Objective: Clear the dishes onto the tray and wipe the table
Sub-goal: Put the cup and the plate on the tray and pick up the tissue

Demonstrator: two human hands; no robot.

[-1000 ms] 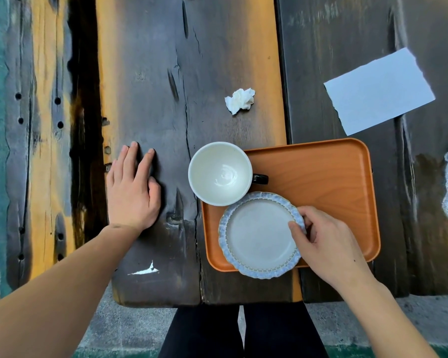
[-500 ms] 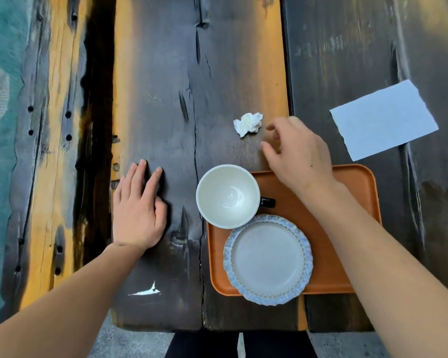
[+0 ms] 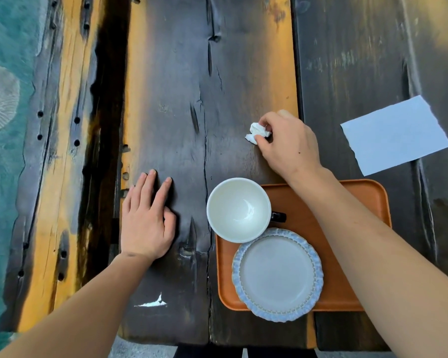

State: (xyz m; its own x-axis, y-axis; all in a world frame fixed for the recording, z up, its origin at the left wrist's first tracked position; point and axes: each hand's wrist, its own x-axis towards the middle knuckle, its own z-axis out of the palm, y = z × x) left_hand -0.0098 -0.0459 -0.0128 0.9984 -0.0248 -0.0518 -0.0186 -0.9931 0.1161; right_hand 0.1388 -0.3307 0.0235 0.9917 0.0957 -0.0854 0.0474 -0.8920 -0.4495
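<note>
The dark wooden surface [image 3: 171, 104] is old and cracked. An orange tray [image 3: 347, 202] sits near its front edge. On the tray are a round plate [image 3: 277, 273] with a wavy blue rim and a white cup [image 3: 238, 209], empty inside. The left hand [image 3: 145, 218] lies flat, fingers straight. The right hand [image 3: 285, 140] pinches a small crumpled white tissue [image 3: 256, 131] just behind the tray.

Tray [image 3: 367, 200]: part hidden under right forearm. Crumpled tissue [image 3: 256, 131]: right side hidden by fingers. Both forearms cut by bottom edge.
</note>
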